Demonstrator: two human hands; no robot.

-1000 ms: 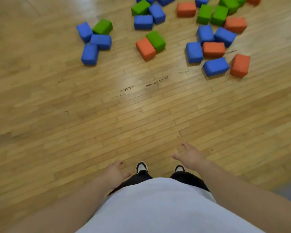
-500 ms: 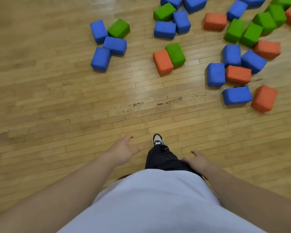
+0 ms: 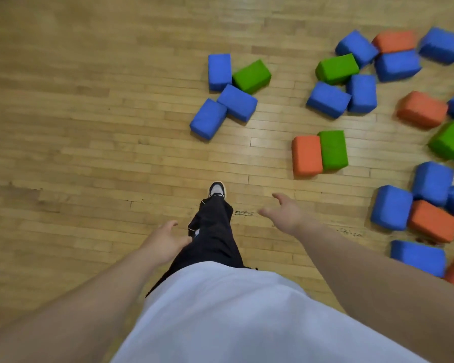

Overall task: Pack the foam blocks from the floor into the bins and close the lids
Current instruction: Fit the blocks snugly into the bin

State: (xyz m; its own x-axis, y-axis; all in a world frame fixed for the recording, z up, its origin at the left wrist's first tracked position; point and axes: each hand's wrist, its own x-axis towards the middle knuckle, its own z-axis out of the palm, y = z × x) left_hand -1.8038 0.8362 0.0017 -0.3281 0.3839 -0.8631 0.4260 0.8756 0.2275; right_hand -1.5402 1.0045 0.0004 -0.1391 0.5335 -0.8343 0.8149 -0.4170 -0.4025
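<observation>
Where they lie scattered, foam blocks [image 3: 307,155], blue, green, orange, soft rounded corners

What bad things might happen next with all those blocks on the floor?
Tripping: the shoe is close to loose blocks such as the orange block and green block, which might slide underfoot. Dropping: the left hand and right hand are both empty and open; grabbing too many at once may spill them. No bin is in view, so the carry might be awkward.
</observation>
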